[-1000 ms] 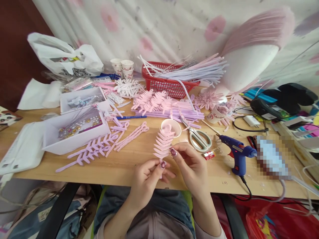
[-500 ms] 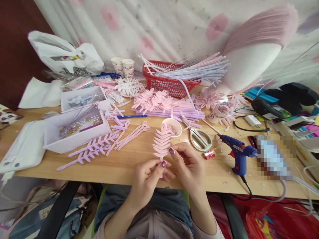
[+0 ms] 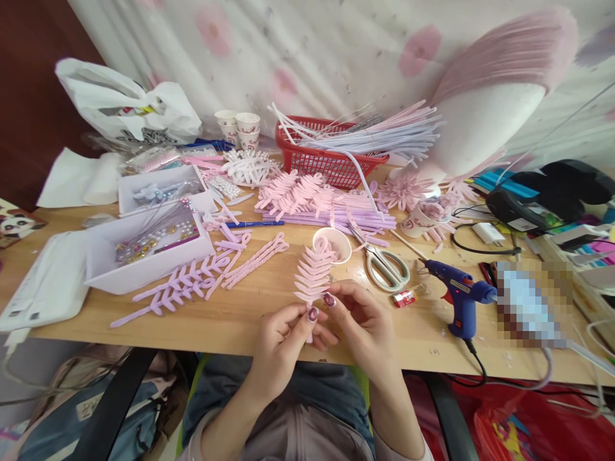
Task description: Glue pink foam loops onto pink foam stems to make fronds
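Note:
A pink pipe-cleaner leaf (image 3: 311, 275), with a looped tip and pointed fronds on both sides, stands nearly upright over the table's front part. My left hand (image 3: 283, 349) is closed, thumb and forefinger pinching its stem at the bottom. Thumb and forefinger of my right hand (image 3: 362, 326) are pinched at the leaf's lower right edge; the exact contact is partly hidden. Just behind the leaf's tip is a white paper cup (image 3: 343, 245) with pink bits inside. Scissors (image 3: 387, 269) with pale handles lie to the right of the cup.
A blue glue gun (image 3: 459, 294) rests at the right, its cord over the table edge. Purple leaves (image 3: 177, 288) and pink twisted stems (image 3: 257, 259) lie left. White boxes (image 3: 144, 269) hold beads. Behind are a red basket (image 3: 321, 163) of pipe cleaners and a white mannequin head (image 3: 494, 121).
The leaf has shifted slightly left and straightened a little. My right hand has moved slightly left and lower along the leaf's edge. My left hand keeps its pinch on the stem.

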`<state>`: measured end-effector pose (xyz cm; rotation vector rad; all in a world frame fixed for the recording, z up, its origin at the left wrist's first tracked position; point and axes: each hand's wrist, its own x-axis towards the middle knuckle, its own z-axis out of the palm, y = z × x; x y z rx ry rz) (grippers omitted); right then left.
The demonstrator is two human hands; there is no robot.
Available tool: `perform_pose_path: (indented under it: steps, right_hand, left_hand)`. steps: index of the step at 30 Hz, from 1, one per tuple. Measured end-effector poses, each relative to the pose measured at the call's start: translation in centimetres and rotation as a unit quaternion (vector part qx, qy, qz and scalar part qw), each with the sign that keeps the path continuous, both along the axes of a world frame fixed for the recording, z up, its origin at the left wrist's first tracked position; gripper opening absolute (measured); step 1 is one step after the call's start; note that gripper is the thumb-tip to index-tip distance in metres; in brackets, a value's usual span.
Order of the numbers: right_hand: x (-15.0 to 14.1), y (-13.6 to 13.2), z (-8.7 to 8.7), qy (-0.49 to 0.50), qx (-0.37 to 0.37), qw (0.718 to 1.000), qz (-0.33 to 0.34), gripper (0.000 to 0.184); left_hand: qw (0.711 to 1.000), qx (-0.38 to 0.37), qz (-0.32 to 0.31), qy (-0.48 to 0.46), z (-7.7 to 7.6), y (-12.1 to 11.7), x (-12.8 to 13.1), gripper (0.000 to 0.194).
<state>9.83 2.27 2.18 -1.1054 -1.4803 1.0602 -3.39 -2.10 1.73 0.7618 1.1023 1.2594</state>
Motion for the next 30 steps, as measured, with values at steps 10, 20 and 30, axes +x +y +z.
perform_pose_path:
  steps: [10, 20, 30]
  right_hand:
    - [0.01, -0.03, -0.58, -0.013, 0.015, 1.0, -0.004, 0.009]
    - [0.02, -0.16, -0.49, -0.034, 0.024, 0.999, -0.001, 0.011]
    - [0.22, 0.24, -0.03, -0.064, 0.034, 0.997, 0.01, 0.013]
  left_hand:
    - [1.0, 0.004, -0.004, -0.003, 0.02, -0.04, -0.01, 0.039]
    - [1.0, 0.004, -0.006, 0.009, 0.02, -0.06, -0.09, 0.039]
    - [1.0, 0.009, -0.007, 0.006, 0.1, -0.08, -0.11, 0.036]
